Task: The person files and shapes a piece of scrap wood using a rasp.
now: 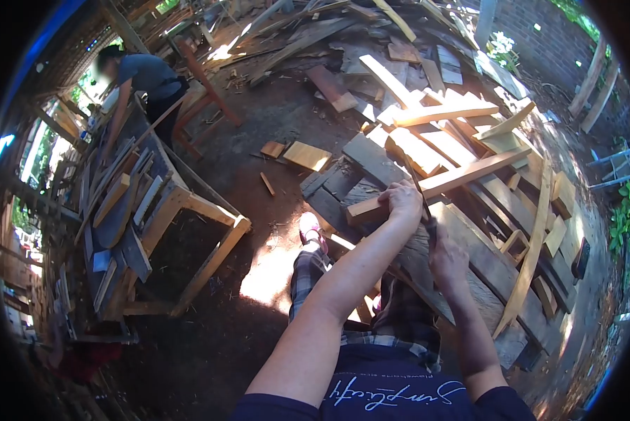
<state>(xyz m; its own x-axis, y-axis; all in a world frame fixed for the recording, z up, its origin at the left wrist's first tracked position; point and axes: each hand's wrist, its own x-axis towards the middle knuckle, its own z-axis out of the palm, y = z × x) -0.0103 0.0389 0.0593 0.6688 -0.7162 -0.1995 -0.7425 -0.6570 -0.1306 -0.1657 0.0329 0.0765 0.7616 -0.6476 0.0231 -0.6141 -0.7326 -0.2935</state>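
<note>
My left hand (402, 199) is closed on a long squared wooden beam (462, 177), which lies slanting across a stack of boards, its near end to the left of the hand. Just to the right, my right hand (447, 256) is closed round the handle of what looks like a handsaw. The thin dark blade (419, 184) runs up from that hand and crosses the beam beside my left hand. Weathered grey planks (371, 160) lie beneath the beam.
Sunlit wood pieces (445, 112) are heaped beyond the beam. At the left, a wooden frame (210, 210) stands beside a bench loaded with offcuts (118, 200). Another person (146, 74) bends over that bench near a reddish chair (206, 91). Small blocks (306, 156) lie on the ground.
</note>
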